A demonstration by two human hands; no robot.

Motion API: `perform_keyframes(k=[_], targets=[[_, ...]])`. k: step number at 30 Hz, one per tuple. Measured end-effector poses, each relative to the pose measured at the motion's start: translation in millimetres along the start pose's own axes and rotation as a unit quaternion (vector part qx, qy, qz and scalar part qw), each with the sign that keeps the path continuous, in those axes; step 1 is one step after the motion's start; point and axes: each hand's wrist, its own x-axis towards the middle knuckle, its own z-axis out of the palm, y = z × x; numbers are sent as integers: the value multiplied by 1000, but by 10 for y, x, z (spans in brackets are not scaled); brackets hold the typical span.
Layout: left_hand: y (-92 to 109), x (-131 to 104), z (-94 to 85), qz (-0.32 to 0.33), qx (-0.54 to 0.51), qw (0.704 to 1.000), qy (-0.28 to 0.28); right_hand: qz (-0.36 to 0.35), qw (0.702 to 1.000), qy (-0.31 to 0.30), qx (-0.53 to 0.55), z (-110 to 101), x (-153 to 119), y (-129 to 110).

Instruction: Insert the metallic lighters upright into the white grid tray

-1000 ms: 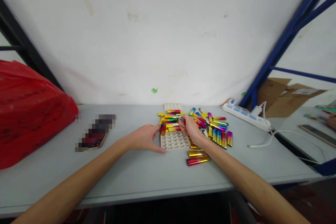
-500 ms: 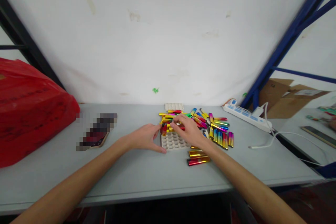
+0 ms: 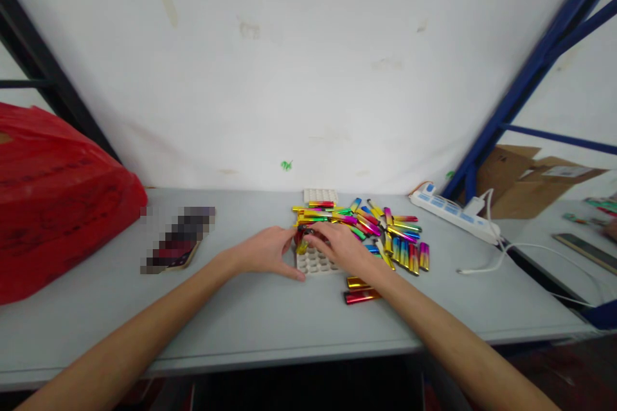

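A pale tray with rows of round pockets [image 3: 315, 262] lies on the grey table. My left hand [image 3: 270, 253] is at its left edge, thumb and fingers spread apart. Over the tray's upper left part, my right hand [image 3: 337, 245] has its fingers closed round a shiny yellow, dark-ended tube [image 3: 302, 247], partly hidden by the fingers. Many shiny coloured tubes [image 3: 369, 225] are heaped behind and to the right of the tray. Several blue, red and yellow ones [image 3: 405, 253] stand side by side at the right. A red tube [image 3: 361, 296] lies nearer the front edge.
A second pale tray [image 3: 320, 194] lies by the wall. Red plastic bag [image 3: 62, 205] and blurred phone [image 3: 180, 241] are at the left. At the right are a white power strip [image 3: 456, 213] with cables, a cardboard box [image 3: 525, 186] and a blue metal frame [image 3: 511, 90].
My right hand has moved left and slightly down, towards the tray's left side. My left hand has stayed in place. More of the tubes behind the right hand now show.
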Motion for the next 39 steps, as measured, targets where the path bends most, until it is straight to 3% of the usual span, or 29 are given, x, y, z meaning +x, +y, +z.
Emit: perform_keyframes(k=[6, 10, 13, 16, 19, 24, 26, 28, 31, 34, 39], targets=[[1, 3, -6, -7, -6, 1000, -4, -18, 997, -31, -69, -5, 13, 21], [-15, 4, 2, -4, -8, 1000, -1, 37, 993, -18, -110, 79, 34, -24], [-24, 5, 5, 1, -14, 1000, 2, 42, 996, -13, -79, 41, 50, -12], [-17, 7, 0, -9, -5, 1000, -3, 55, 995, 10, -77, -128, 31, 133], [-1, 6, -9, -12, 0, 1000, -8, 78, 986, 43, -143, -315, -28, 424], [20, -3, -24, -20, -2, 1000, -5, 108, 969, -48, -215, -443, -108, 838], [25, -5, -31, -20, -4, 1000, -9, 114, 968, -64, -216, -439, -110, 861], [26, -5, -34, -18, -5, 1000, -14, 108, 971, -40, -211, -424, -99, 821], [13, -1, -24, -15, 0, 1000, -13, 87, 986, 47, -137, -394, -71, 739], [-10, 5, -5, -13, -1, 1000, -11, 111, 985, 134, 16, -361, -38, 695], [-18, 3, -3, -8, -5, 1000, -7, 184, 910, 193, 317, -313, 17, 599]])
